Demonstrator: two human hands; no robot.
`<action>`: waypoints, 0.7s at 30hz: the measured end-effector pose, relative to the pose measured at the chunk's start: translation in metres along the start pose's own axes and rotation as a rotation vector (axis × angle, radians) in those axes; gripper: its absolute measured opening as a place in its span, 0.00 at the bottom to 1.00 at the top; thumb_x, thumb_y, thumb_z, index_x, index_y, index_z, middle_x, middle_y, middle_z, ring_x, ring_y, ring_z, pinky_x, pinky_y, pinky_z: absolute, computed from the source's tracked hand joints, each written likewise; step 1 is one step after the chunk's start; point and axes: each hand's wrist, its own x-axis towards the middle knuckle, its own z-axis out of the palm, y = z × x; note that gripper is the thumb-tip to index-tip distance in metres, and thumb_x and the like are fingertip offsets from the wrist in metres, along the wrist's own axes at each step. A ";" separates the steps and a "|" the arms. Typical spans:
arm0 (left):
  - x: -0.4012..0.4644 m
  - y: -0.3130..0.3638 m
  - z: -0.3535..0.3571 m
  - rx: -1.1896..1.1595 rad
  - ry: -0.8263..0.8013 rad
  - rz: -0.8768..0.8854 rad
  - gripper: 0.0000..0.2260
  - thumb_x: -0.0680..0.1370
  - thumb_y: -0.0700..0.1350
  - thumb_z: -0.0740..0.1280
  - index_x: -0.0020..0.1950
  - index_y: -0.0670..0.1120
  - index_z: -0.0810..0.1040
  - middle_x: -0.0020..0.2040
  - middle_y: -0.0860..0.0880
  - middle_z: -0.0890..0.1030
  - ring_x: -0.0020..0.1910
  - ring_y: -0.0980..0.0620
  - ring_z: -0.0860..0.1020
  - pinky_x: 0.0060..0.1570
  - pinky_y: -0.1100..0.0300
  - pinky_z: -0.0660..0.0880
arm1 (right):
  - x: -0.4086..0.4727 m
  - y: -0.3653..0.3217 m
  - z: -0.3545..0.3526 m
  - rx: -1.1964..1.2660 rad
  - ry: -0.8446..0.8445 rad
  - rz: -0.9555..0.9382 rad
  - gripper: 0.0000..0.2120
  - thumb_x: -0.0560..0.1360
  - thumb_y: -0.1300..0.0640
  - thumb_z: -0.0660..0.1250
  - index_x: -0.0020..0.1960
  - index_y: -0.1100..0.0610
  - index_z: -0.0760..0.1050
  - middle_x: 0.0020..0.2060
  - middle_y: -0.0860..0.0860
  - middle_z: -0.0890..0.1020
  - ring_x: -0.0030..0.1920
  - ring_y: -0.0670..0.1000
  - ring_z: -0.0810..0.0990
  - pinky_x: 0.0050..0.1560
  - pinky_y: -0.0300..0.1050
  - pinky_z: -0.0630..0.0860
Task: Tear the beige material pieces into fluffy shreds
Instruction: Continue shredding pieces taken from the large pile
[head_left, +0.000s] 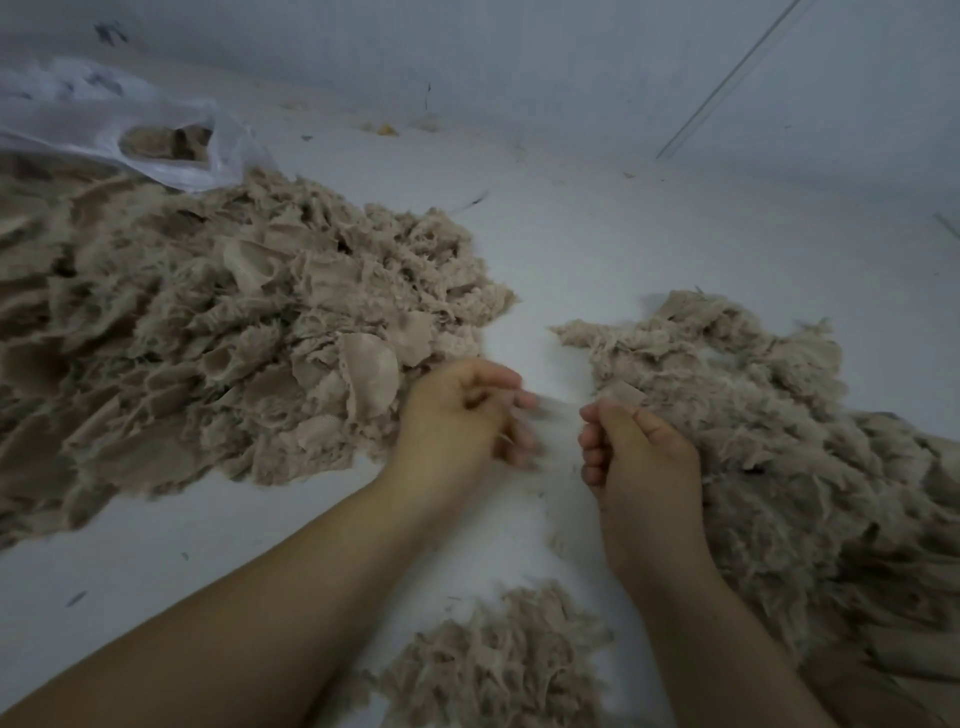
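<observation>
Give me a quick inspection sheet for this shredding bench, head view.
Surface: white sheet-covered surface, dusted with loose fibres.
Job's things: large beige pile of flat pieces and shreds left; fluffy beige shred pile right; small beige shred heap near.
Clutter: white plastic bag holding beige material, far left.
Hands: left hand blurred, grip unclear; right hand pinches a small beige scrap.
Cables: nothing seen.
Surroundings: pale wall.
</observation>
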 end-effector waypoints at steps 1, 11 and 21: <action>-0.001 -0.004 0.005 0.185 -0.069 0.023 0.08 0.79 0.30 0.61 0.51 0.42 0.76 0.48 0.45 0.83 0.28 0.48 0.79 0.27 0.58 0.77 | 0.000 -0.001 0.000 0.025 0.025 0.005 0.15 0.82 0.61 0.63 0.37 0.58 0.78 0.26 0.48 0.75 0.26 0.44 0.69 0.26 0.35 0.67; 0.038 -0.014 0.057 0.891 -0.510 0.288 0.14 0.78 0.36 0.62 0.61 0.46 0.78 0.57 0.45 0.80 0.55 0.48 0.77 0.54 0.61 0.69 | 0.000 -0.004 0.002 0.116 0.085 0.005 0.17 0.83 0.58 0.62 0.36 0.55 0.77 0.26 0.48 0.70 0.26 0.44 0.64 0.25 0.35 0.62; 0.020 -0.022 0.023 0.378 -0.259 0.130 0.11 0.80 0.34 0.62 0.41 0.47 0.74 0.30 0.48 0.75 0.27 0.51 0.74 0.26 0.61 0.71 | 0.007 0.001 0.001 0.122 -0.013 0.055 0.11 0.83 0.63 0.60 0.62 0.58 0.78 0.30 0.50 0.81 0.31 0.44 0.77 0.30 0.37 0.74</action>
